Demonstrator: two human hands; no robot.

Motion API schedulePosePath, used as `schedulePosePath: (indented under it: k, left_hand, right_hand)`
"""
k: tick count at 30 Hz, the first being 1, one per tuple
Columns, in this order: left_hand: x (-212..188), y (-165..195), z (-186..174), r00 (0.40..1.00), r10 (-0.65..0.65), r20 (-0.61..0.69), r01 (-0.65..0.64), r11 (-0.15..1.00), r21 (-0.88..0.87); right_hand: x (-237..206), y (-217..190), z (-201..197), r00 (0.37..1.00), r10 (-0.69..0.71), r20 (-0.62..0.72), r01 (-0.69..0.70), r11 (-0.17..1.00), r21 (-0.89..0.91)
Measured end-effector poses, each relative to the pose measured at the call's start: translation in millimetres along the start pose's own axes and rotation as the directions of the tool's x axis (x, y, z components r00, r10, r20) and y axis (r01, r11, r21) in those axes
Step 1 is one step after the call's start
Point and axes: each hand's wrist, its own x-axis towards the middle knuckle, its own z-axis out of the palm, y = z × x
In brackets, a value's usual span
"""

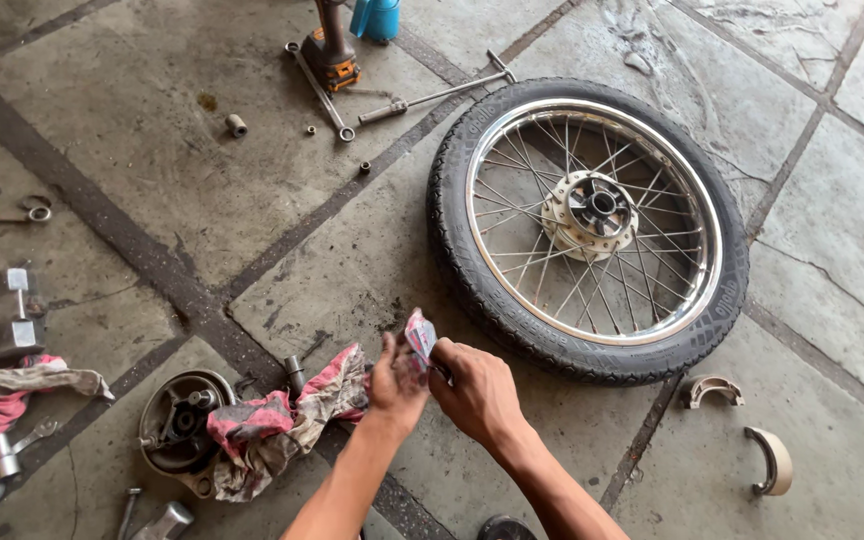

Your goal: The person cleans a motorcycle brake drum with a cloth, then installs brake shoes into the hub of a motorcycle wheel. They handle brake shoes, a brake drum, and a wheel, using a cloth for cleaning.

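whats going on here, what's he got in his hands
A person crouches over a stone floor, both hands together on a small red and white packet: the left hand and right hand grip it from either side. A spoked wheel with its tyre lies flat just beyond. A dirty rag drapes over a brake drum plate, two brake shoes sit to the right, and wrenches lie farther off.

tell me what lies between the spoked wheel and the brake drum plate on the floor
In the head view, the hands, pinching a small red packet, and a dirty red rag lie between the spoked wheel and the brake drum plate.
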Motion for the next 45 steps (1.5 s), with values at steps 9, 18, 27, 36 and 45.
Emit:
schedulePosePath:
  k: [9,18,27,36,45]
  left_hand:
    - [-12,0,23,0.99,-0.131,-0.06,0.128,0.991,-0.046]
    - [-8,35,14,0.998,-0.013,-0.056,0.005,0.988,-0.153]
    - [-3,50,15,0.994,0.017,-0.107,-0.019,1.0,-0.013]
    - [8,52,1,0.973,0.217,-0.078,-0.077,0.623,0.778]
    - [-11,48,44,0.889,0.446,0.106,0.174,-0.543,0.822]
  right_hand:
    - [-14,-14,-32,0.992,0.073,-0.1,-0.05,0.974,0.223]
    - [-34,88,-23,0.692,0.637,0.339,-0.692,0.454,0.561]
    - [-78,126,72,0.759,0.552,0.345,-0.578,0.815,-0.032]
    - [-56,104,16,0.922,0.386,-0.037,-0.388,0.919,-0.076]
    - [-59,110,54,0.86,0.486,0.154,-0.335,0.766,-0.549]
